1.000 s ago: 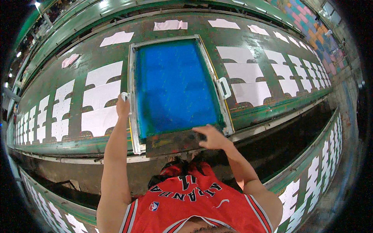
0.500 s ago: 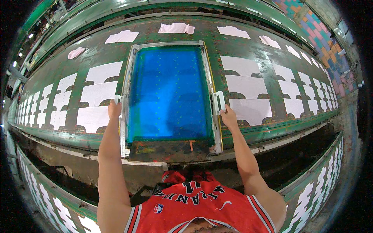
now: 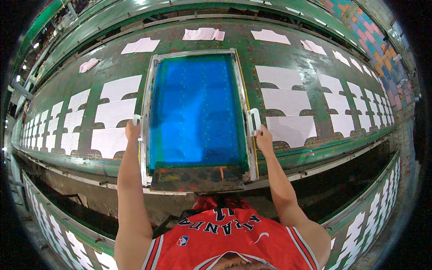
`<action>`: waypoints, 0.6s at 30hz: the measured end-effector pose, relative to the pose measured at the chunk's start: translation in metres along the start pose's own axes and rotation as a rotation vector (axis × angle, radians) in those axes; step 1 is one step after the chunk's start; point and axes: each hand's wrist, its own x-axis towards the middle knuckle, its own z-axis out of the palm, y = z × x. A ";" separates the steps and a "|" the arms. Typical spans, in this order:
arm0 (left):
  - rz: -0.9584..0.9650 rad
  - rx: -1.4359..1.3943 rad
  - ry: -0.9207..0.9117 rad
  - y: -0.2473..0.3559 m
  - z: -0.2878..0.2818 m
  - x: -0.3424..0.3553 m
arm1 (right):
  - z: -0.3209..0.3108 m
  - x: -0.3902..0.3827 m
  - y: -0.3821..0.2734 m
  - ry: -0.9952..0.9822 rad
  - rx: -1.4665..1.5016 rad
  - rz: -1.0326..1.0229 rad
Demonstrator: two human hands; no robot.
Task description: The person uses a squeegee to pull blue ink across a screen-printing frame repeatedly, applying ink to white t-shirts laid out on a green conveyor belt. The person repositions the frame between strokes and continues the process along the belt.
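Observation:
A large printing screen (image 3: 196, 110) with blue mesh in a pale metal frame lies flat on the long green table (image 3: 288, 58). My left hand (image 3: 133, 131) grips the white handle on the frame's left side. My right hand (image 3: 263, 137) grips the white handle (image 3: 253, 120) on the frame's right side. A dark squeegee bar (image 3: 198, 176), smeared with ink, rests along the frame's near end.
White fabric pieces (image 3: 283, 101) lie in rows along the table on both sides of the screen, with more (image 3: 203, 34) on the far edge. A second green table with white pieces (image 3: 360, 229) runs behind me. A dark gap lies between the tables.
My right hand left the near end of the screen and took the right handle. The screen has shifted left along the table, both hands on its sides.

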 end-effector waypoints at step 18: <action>0.081 -0.195 -0.032 0.031 -0.068 0.031 | -0.036 0.010 -0.015 0.104 0.090 -0.154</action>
